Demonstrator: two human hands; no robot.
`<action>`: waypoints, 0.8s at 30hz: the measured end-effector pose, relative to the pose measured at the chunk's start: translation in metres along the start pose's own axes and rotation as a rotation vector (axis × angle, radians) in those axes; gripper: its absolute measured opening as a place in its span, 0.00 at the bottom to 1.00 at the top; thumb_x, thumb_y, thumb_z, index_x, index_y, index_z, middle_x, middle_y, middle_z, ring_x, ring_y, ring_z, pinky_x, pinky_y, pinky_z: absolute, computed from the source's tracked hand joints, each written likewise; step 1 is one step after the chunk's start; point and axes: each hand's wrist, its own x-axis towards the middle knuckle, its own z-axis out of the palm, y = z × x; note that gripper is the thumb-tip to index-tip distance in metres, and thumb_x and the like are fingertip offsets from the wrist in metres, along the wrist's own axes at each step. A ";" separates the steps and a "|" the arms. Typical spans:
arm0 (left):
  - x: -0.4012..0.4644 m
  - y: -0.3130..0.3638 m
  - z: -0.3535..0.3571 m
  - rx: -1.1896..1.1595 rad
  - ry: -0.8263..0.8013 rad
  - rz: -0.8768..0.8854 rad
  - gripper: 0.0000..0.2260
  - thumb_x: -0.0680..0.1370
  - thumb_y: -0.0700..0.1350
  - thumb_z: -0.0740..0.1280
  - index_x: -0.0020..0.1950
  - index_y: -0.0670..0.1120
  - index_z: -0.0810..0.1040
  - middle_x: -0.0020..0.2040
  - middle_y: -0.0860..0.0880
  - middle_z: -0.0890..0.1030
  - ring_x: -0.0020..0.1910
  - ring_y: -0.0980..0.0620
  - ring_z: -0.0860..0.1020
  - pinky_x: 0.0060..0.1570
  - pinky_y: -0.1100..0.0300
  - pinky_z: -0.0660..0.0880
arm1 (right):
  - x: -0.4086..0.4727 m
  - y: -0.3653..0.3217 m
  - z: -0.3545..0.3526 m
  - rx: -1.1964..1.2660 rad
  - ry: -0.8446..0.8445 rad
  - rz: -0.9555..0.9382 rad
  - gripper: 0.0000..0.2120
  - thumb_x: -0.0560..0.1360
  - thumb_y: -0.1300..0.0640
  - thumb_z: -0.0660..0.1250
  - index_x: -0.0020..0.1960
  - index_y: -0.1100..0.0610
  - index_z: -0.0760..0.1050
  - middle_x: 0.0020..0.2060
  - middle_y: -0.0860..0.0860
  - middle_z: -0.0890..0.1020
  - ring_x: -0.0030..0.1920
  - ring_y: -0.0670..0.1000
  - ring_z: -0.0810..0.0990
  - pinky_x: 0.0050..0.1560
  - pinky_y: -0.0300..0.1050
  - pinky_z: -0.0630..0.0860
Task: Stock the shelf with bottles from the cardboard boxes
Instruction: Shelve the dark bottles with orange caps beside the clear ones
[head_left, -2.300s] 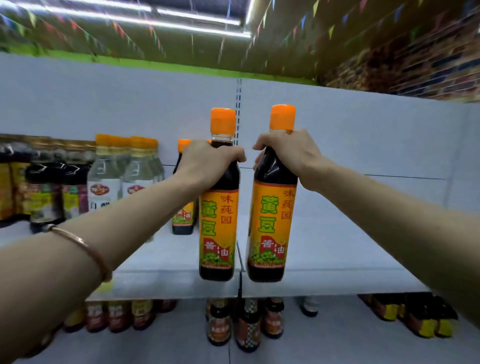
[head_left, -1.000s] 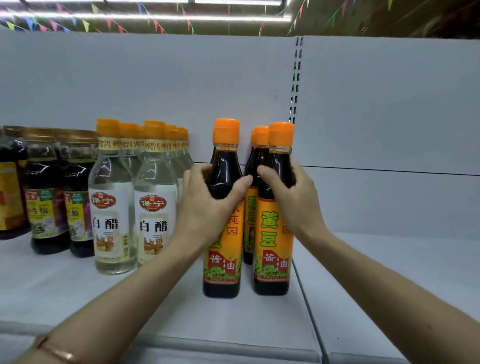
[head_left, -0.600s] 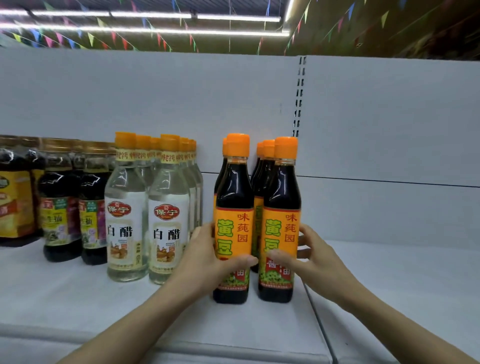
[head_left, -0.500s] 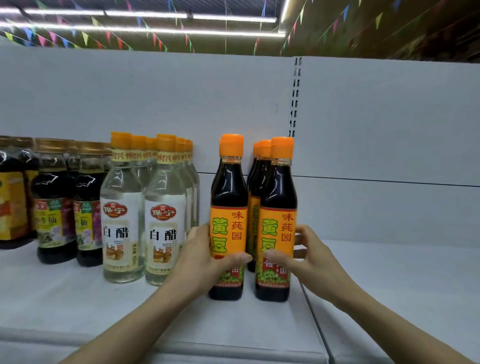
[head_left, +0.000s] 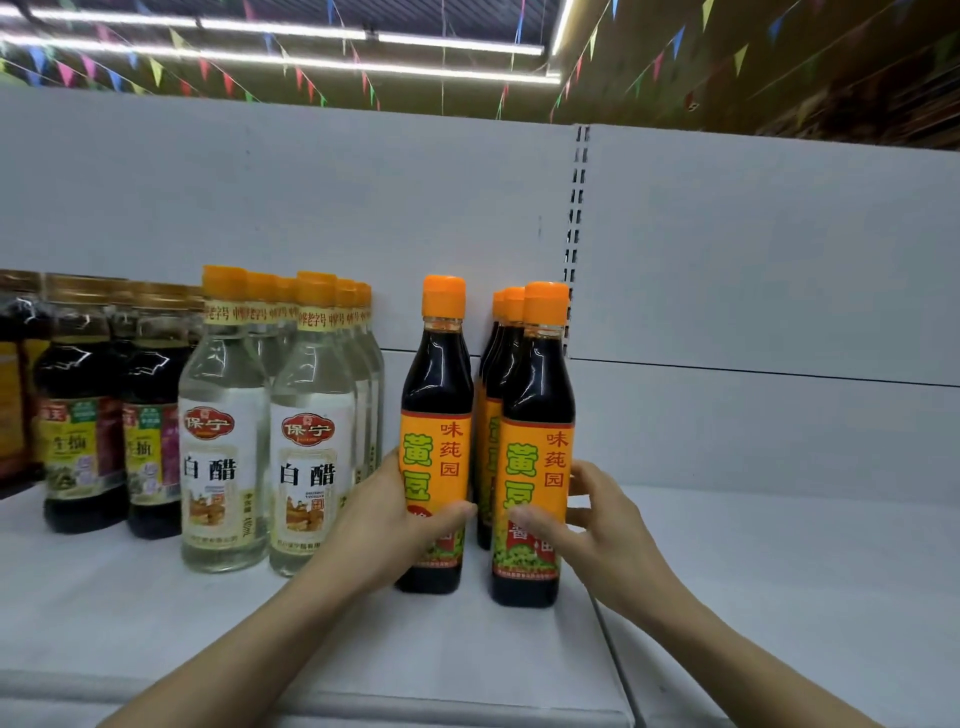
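On the white shelf, both hands grip upright soy sauce bottles.

Left hand wraps the left dark bottle; right hand curls round the right dark bottle, with at least two more orange caps lined up behind it. Orange labels read 味莼园 黄豆. Just left stand two rows of clear vinegar bottles marked 保宁 白醋, then dark bottles reading 生抽. Overhead hang coloured pennants and strip lights.
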 end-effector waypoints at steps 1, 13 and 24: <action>0.000 0.000 0.000 -0.005 -0.003 -0.008 0.21 0.72 0.54 0.72 0.60 0.55 0.66 0.45 0.62 0.74 0.43 0.65 0.73 0.40 0.70 0.68 | 0.000 0.000 0.001 -0.004 0.006 -0.002 0.30 0.64 0.38 0.69 0.63 0.46 0.67 0.60 0.48 0.76 0.53 0.41 0.78 0.39 0.29 0.77; 0.001 0.000 0.000 -0.034 -0.011 -0.070 0.25 0.71 0.55 0.73 0.64 0.51 0.69 0.55 0.55 0.79 0.51 0.56 0.77 0.50 0.61 0.73 | 0.005 0.003 0.011 -0.045 0.057 -0.030 0.31 0.65 0.37 0.68 0.65 0.44 0.64 0.59 0.43 0.75 0.51 0.39 0.77 0.45 0.30 0.75; -0.002 0.003 0.001 -0.059 0.028 -0.068 0.20 0.71 0.54 0.73 0.58 0.54 0.71 0.49 0.56 0.78 0.48 0.56 0.77 0.48 0.61 0.73 | 0.010 0.006 0.016 -0.015 0.044 0.004 0.34 0.63 0.35 0.67 0.65 0.47 0.67 0.59 0.45 0.77 0.53 0.44 0.79 0.48 0.37 0.79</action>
